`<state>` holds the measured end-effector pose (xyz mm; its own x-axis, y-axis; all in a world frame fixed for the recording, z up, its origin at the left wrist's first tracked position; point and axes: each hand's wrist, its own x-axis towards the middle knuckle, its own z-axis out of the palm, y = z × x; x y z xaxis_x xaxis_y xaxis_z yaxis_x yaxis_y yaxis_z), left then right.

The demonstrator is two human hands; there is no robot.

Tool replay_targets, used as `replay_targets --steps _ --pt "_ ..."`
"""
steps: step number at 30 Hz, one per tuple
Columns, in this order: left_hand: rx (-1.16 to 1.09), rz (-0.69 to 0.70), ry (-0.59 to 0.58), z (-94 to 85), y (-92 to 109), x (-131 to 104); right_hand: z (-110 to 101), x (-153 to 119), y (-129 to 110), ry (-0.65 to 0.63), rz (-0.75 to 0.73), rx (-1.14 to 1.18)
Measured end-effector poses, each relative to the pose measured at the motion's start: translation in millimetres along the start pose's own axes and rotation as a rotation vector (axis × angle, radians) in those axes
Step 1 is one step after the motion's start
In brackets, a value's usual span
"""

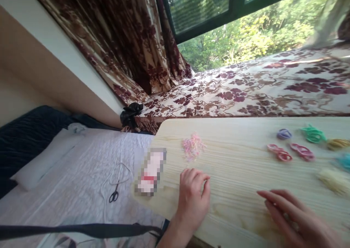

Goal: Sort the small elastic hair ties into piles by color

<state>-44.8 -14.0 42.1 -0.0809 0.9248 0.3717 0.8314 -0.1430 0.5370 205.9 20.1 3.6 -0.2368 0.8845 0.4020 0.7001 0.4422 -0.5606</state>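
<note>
My left hand (pixel 193 195) is over the wooden table, its fingers curled and its thumb tip close to the index finger. Nothing shows between them, and the palm is hidden. Just beyond it lies a loose pile of small pink and multicoloured bits (pixel 193 146), too small to name surely. At the lower right, my right hand (pixel 295 213) has its fingers stretched toward the left, the thumb tip slightly apart from the index. I see nothing held in it. Past this hand are looped bundles: a red one (pixel 280 152), a pink one (pixel 303 152) and a purple one (pixel 284 133).
Green (pixel 314 134), mustard (pixel 338 143), turquoise (pixel 343 161) and cream (pixel 333 180) bundles lie at the right of the table (pixel 232 160). A blurred-out pink item (pixel 151 171) sits at its left edge. Scissors (pixel 113 196) and a white cord (pixel 128 171) rest on the bed.
</note>
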Motion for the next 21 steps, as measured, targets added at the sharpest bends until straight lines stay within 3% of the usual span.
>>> replay_targets --steps 3,7,21 --pt "0.097 -0.049 0.083 -21.1 -27.9 -9.7 11.5 10.4 -24.6 0.021 -0.187 0.017" --pt "0.189 -0.135 0.099 -35.7 -50.8 -13.5 12.5 11.9 -26.0 0.076 -0.182 -0.065" --pt "0.302 -0.195 0.047 -9.1 -53.3 38.9 18.7 5.7 -10.4 0.057 -0.181 -0.039"
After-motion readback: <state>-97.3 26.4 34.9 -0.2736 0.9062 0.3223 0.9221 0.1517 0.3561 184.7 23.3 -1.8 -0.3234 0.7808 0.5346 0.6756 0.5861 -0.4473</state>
